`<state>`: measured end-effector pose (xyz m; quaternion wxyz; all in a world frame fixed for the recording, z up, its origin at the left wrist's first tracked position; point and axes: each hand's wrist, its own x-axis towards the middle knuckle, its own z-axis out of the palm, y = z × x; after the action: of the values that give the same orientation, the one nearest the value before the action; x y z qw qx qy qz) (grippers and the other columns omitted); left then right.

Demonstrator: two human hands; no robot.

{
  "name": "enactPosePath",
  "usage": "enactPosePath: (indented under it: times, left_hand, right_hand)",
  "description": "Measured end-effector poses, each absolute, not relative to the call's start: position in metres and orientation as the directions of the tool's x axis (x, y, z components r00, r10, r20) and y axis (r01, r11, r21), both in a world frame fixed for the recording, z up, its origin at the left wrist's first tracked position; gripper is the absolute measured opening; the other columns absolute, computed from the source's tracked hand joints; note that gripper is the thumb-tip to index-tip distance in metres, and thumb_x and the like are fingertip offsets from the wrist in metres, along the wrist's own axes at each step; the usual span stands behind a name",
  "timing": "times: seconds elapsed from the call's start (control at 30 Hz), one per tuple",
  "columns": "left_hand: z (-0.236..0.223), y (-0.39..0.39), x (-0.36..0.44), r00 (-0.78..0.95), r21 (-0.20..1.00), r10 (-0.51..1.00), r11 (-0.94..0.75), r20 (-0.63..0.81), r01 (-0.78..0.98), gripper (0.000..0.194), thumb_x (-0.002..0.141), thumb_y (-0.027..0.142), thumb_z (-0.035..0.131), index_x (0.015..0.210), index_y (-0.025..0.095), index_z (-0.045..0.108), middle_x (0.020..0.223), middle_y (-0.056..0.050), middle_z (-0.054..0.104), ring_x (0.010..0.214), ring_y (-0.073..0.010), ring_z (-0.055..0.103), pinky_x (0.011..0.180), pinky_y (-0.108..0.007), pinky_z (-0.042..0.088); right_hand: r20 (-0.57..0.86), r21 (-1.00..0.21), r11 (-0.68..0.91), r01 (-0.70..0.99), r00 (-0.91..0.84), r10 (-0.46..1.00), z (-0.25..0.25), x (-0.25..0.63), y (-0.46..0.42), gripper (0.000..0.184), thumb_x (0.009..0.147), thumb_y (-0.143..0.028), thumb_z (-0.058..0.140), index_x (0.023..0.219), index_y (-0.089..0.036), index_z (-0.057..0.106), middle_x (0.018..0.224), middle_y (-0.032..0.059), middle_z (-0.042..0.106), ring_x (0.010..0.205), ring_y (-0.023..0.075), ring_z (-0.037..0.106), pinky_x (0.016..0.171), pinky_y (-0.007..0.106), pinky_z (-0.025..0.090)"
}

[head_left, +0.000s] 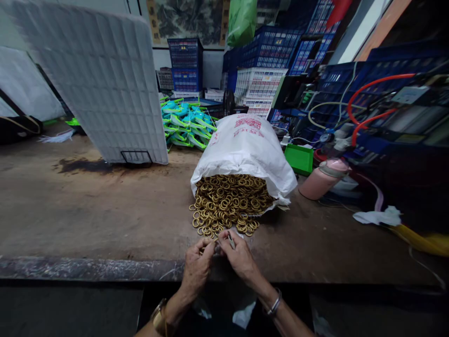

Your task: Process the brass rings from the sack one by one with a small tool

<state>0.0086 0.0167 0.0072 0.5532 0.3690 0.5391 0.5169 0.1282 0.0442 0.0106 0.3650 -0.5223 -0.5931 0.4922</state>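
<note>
A white sack (245,150) lies on its side on the brown table (87,210), and several brass rings (228,201) spill from its open mouth. Just in front of that pile my two hands meet near the table's front edge. My left hand (197,267) is closed in a pinch on a brass ring. My right hand (239,255) is closed on a small grey metal piece (231,240) that sticks up between its fingers. A gold watch is on my left wrist and a metal bangle on my right.
A white quilted panel (101,79) leans at the back left. Teal and green plastic parts (185,124) are heaped behind the sack. Blue and white crates (263,61) are stacked at the back. A pink bottle (324,180), a green tray (299,159) and hoses stand at the right.
</note>
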Motion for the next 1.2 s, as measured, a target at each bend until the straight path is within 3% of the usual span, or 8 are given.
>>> enactPosePath:
  times: [0.1,0.17,0.37,0.53,0.63,0.87,1.0,1.2]
  left_hand:
    - [0.015,0.017,0.009,-0.101,0.998,0.994,0.037,-0.041,-0.047,0.020,0.071,0.034,0.058,0.064,0.016,0.063,0.063,0.000,0.059,0.063,-0.0131,0.052,0.060,-0.020,0.041]
    - [0.017,0.017,0.009,-0.075,0.999,0.997,0.009,-0.011,-0.032,0.019,0.072,0.033,0.057,0.066,0.016,0.064,0.065,0.000,0.059,0.064,-0.0132,0.052,0.063,-0.021,0.041]
    - [0.012,0.018,0.009,0.123,0.921,0.944,0.327,-0.307,-0.213,0.026,0.073,0.042,0.055,0.065,0.018,0.049,0.043,0.009,0.038,0.033,-0.0038,0.028,0.032,-0.016,0.023]
    - [0.011,0.017,0.010,0.144,0.901,0.946,0.321,-0.290,-0.292,0.026,0.072,0.040,0.057,0.065,0.018,0.045,0.050,0.008,0.044,0.034,-0.0025,0.031,0.032,-0.014,0.024]
    - [0.012,0.016,0.011,0.142,0.900,0.945,0.325,-0.296,-0.289,0.026,0.072,0.039,0.057,0.066,0.018,0.045,0.049,0.008,0.044,0.033,-0.0022,0.030,0.031,-0.014,0.023]
    - [0.016,0.018,0.012,0.092,0.903,0.946,0.325,-0.312,-0.279,0.028,0.069,0.042,0.059,0.069,0.018,0.046,0.044,0.010,0.039,0.032,-0.0023,0.027,0.032,-0.014,0.022]
    - [0.019,0.018,0.013,0.076,0.895,0.938,0.345,-0.338,-0.281,0.024,0.066,0.038,0.060,0.072,0.017,0.049,0.041,0.011,0.036,0.032,-0.0024,0.026,0.033,-0.015,0.019]
    - [0.019,0.017,0.013,0.041,0.906,0.938,0.343,-0.344,-0.248,0.025,0.064,0.039,0.060,0.070,0.018,0.048,0.039,0.012,0.034,0.032,-0.0029,0.026,0.034,-0.016,0.019]
  right_hand:
    - [-0.019,-0.949,0.052,0.310,-0.223,0.975,0.018,0.130,0.047,0.024,0.078,-0.041,0.046,0.073,-0.018,0.051,0.061,-0.0047,0.044,0.057,0.0093,0.040,0.053,0.020,0.033]
    - [-0.008,-0.939,0.076,0.336,-0.243,0.970,0.020,0.131,0.048,0.026,0.078,-0.041,0.046,0.065,-0.018,0.048,0.059,-0.0052,0.041,0.057,0.0090,0.037,0.053,0.020,0.031]
    - [-0.033,-0.954,0.036,0.297,-0.224,0.974,0.013,0.132,0.050,0.027,0.079,-0.039,0.045,0.062,-0.018,0.045,0.058,-0.0056,0.040,0.057,0.0089,0.037,0.054,0.020,0.031]
    - [-0.072,-0.980,-0.025,0.196,-0.238,0.969,0.009,0.134,0.053,0.029,0.082,-0.040,0.040,0.067,-0.017,0.049,0.057,-0.0046,0.044,0.053,0.0090,0.039,0.053,0.021,0.032]
    - [-0.069,-0.967,-0.014,0.255,-0.210,0.975,0.010,0.137,0.054,0.030,0.084,-0.037,0.036,0.068,-0.017,0.051,0.057,-0.0034,0.047,0.054,0.0099,0.043,0.054,0.022,0.034]
    - [0.089,-0.741,0.267,0.616,-0.305,0.948,0.007,0.142,0.042,0.016,0.073,-0.011,0.039,0.075,-0.018,0.053,0.062,-0.0014,0.053,0.058,0.0111,0.046,0.054,0.021,0.028]
    - [0.054,-0.560,0.313,0.767,-0.343,0.938,0.006,0.141,0.037,0.027,0.063,-0.003,0.038,0.080,-0.018,0.052,0.066,0.0006,0.057,0.060,0.0127,0.049,0.056,0.023,0.026]
    - [-0.025,-0.464,0.299,0.834,-0.349,0.937,0.017,0.138,0.034,0.033,0.063,-0.001,0.037,0.087,-0.017,0.052,0.076,0.0035,0.062,0.069,0.0151,0.054,0.059,0.024,0.027]
